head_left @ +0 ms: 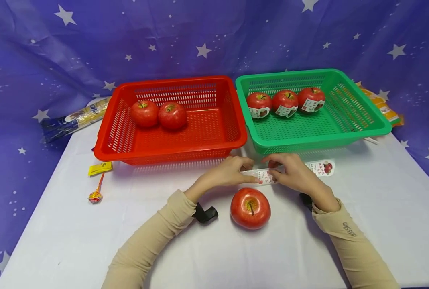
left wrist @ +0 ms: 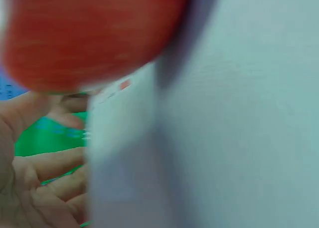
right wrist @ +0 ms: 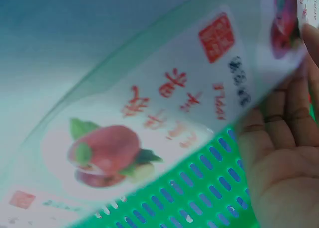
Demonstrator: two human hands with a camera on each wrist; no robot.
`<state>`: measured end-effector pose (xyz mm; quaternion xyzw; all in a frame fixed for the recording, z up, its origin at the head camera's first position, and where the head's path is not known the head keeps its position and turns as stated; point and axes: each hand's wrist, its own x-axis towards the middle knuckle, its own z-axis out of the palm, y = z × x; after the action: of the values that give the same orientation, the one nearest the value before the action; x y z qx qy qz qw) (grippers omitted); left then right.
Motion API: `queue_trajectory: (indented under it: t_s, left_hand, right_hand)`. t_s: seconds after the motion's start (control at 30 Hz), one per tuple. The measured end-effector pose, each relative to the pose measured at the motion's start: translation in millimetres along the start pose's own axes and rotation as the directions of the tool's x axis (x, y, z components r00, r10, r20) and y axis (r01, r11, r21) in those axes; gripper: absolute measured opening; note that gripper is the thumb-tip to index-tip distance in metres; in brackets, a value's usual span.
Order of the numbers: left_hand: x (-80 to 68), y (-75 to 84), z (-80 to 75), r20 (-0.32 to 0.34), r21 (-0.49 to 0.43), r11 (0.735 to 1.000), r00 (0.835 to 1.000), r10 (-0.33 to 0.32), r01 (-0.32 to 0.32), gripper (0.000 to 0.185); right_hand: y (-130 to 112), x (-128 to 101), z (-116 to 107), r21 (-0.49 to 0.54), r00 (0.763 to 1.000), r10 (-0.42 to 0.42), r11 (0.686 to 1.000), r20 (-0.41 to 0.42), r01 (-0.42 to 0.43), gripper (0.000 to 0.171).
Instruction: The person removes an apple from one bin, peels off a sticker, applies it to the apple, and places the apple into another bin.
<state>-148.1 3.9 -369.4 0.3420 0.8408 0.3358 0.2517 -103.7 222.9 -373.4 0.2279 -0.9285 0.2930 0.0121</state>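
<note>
— Left of the green basket (head_left: 348, 132)?
— Two bare apples (head_left: 158, 114) in the red basket (head_left: 106, 140).
— Inside it?
— Three labelled apples (head_left: 285, 102).
— In front?
— Left hand (head_left: 228, 172) and right hand (head_left: 293, 174) pinching the sticker strip (head_left: 263, 176); one unlabelled apple (head_left: 250, 208) waiting, probably next.

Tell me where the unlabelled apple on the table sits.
Head view: the apple lies centre front on the table, just below both hands holding the sticker strip.
</note>
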Motion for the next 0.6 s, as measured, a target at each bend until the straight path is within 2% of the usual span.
queue_trajectory:
  t_s: [0.07,0.13,0.2,0.27,0.37,0.43,0.6]
  left_hand:
    - [10.5,-3.6,5.0,0.021,-0.026,1.000,1.000,-0.003,0.003,0.045]
    - [17.1,-7.5,8.8,0.025,-0.122,0.992,1.000,-0.018,0.021,0.045]
    - [19.8,-10.9,10.6,0.019,-0.264,0.964,0.999,-0.041,0.045,0.044]
    - [20.7,-14.2,11.1,0.002,-0.408,0.910,0.997,-0.081,0.074,0.045]
    - [20.3,-17.1,10.2,-0.027,-0.545,0.834,0.992,-0.124,0.090,0.047]
    - [20.5,-17.6,9.9,-0.031,-0.585,0.807,0.992,-0.123,0.082,0.050]
    - [21.6,-15.0,12.9,-0.026,-0.592,0.806,0.999,-0.040,0.017,0.052]
  right_hand:
    - [-1,0,1,0.019,0.999,0.008,1.000,-0.041,-0.007,0.029]
    - [-3,0,1,0.008,0.996,0.005,1.000,-0.094,-0.005,0.027]
    - [-5,0,2,-0.015,0.988,-0.007,1.000,-0.154,0.005,0.020]
    - [-6,-1,3,-0.032,0.983,-0.024,0.999,-0.180,0.018,0.013]
    - [-8,-2,6,-0.019,0.990,-0.047,0.999,-0.137,0.045,0.010]
    - [-8,-2,9,-0.003,0.994,-0.067,0.998,-0.085,0.067,0.013]
    - [-11,-2,13,0.004,0.996,-0.087,0.996,-0.021,0.087,0.009]
